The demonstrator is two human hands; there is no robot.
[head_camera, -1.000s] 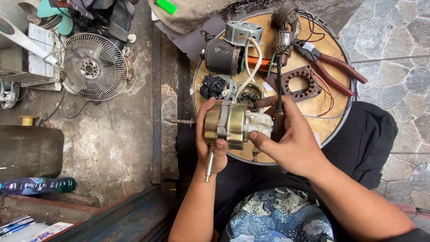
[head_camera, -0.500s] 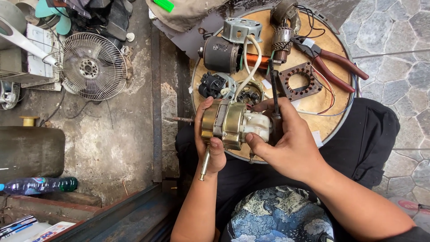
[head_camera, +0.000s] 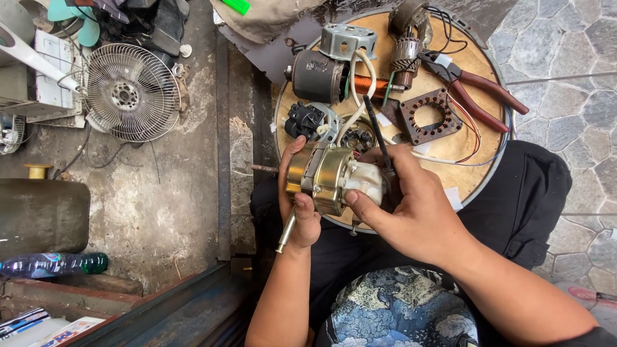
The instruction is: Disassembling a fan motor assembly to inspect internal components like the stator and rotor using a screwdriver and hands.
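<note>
My left hand (head_camera: 297, 205) grips a brass-coloured fan motor (head_camera: 321, 177) with a white plastic end (head_camera: 364, 182), held over the near edge of a round wooden board (head_camera: 463, 144). A thin metal shaft (head_camera: 286, 230) sticks out below that hand. My right hand (head_camera: 405, 205) steadies the motor's white end with the thumb and holds a dark screwdriver (head_camera: 375, 125) that points away from me. On the board lie other motor parts: a dark motor (head_camera: 318, 76), a rotor (head_camera: 406, 56), a square stator ring (head_camera: 430, 115).
Red-handled pliers (head_camera: 479, 96) lie at the board's right. A fan grille (head_camera: 132, 90) rests on the concrete floor at the left, beside a dark cylinder (head_camera: 42, 215) and a plastic bottle (head_camera: 51, 263). A metal beam (head_camera: 160, 308) runs along the bottom left.
The motor has turned slightly in my hands. My right hand shifted a little along its white end. The view moved a bit.
</note>
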